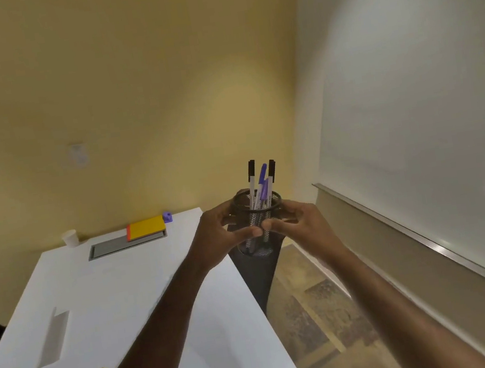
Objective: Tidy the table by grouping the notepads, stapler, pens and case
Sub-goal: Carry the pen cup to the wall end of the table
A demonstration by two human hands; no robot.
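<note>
Item: mesh case [258, 222] of pens [261, 185], which we clasp in left grip [217, 237] and right grip [295, 223], past counter's [125, 293] right edge. Next, likely: set beside notepads [146, 228], far edge.

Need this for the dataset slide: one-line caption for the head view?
Both hands, left hand and right hand, hold a black mesh pen cup of pens beyond the white table edge.

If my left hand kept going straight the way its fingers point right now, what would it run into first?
The left hand points right, its fingers curled round the mesh pen cup, so it already meets the cup. Just past that, the right hand's fingertips nearly touch it. Depth between the two is hard to judge.
</note>
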